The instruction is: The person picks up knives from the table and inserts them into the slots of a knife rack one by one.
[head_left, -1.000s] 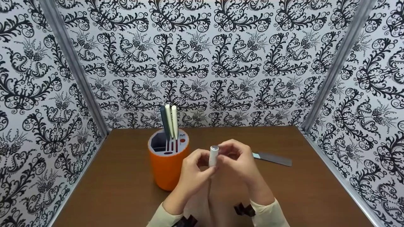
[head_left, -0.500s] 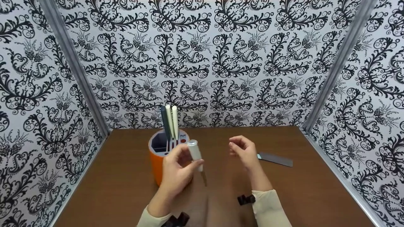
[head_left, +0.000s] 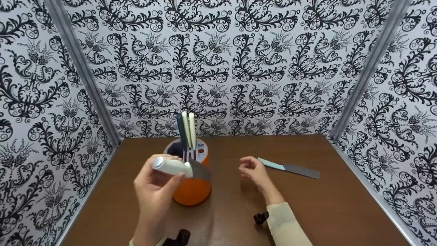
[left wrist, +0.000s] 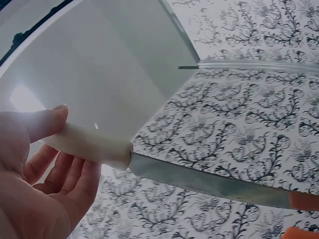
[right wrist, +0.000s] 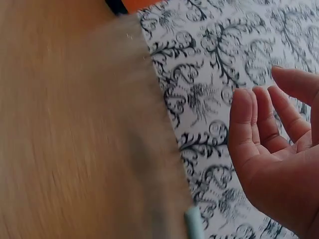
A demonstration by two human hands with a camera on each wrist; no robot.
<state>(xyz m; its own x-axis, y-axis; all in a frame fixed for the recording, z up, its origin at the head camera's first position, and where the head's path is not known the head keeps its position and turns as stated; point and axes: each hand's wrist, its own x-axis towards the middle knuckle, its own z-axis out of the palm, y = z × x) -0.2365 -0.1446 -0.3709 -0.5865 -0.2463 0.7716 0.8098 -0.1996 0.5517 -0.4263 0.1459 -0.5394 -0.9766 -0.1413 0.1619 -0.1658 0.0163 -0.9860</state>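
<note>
My left hand (head_left: 150, 194) holds a knife (head_left: 172, 167) by its white handle, in front of the left side of an orange knife block (head_left: 193, 194). Its grey blade (left wrist: 209, 183) points right, across the block in the head view. In the left wrist view, thumb and fingers close round the handle. Over the table, my right hand (head_left: 256, 173) hangs with loosely curled fingers and nothing in its grasp. Behind it to the right lies a knife with a mint-green handle (head_left: 272, 164) and a broad dark grey blade (head_left: 300, 171).
Two cream handles (head_left: 192, 131) and a dark blue handle (head_left: 182, 131) stick up from the block's slots. The brown table (head_left: 232, 147) is enclosed by patterned walls (head_left: 218, 68) with grey corner strips.
Both hands were together at the white-handled knife; the right hand let go. My left hand carried the knife left and tilted it so the blade points right. The mint-handled knife stayed put.
</note>
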